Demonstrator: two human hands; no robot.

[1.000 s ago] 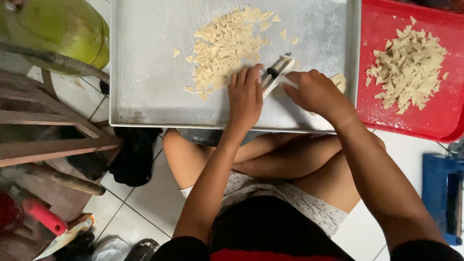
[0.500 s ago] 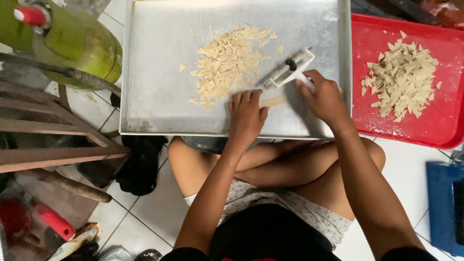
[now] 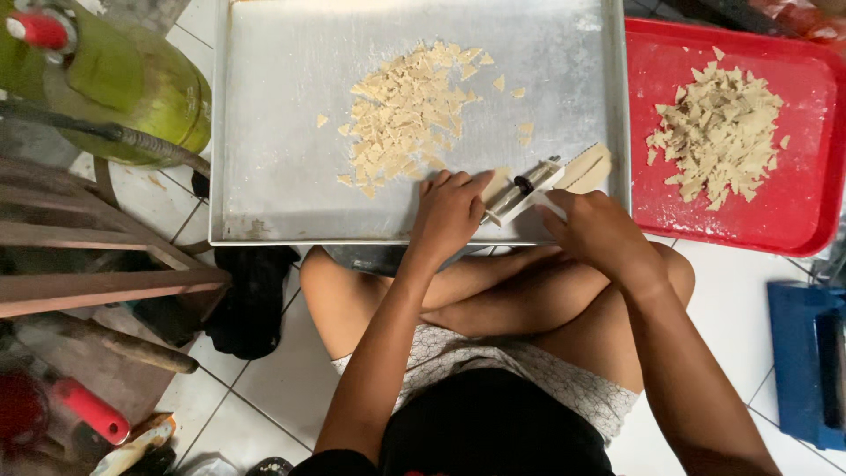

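Cutting dough on metal tray (image 3: 264, 132).
Right hand (image 3: 599, 234) grips cutter (image 3: 529, 189); left hand (image 3: 449, 211) flat, fingers narrow, pressing dough strip (image 3: 592, 167) near the pile of cut pieces (image 3: 410, 115).

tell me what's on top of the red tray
On the red tray lies one loose heap of pale cut dough pieces, with a few strays. Whatever lies under the heap is covered, and the tray's right edge runs out of view.
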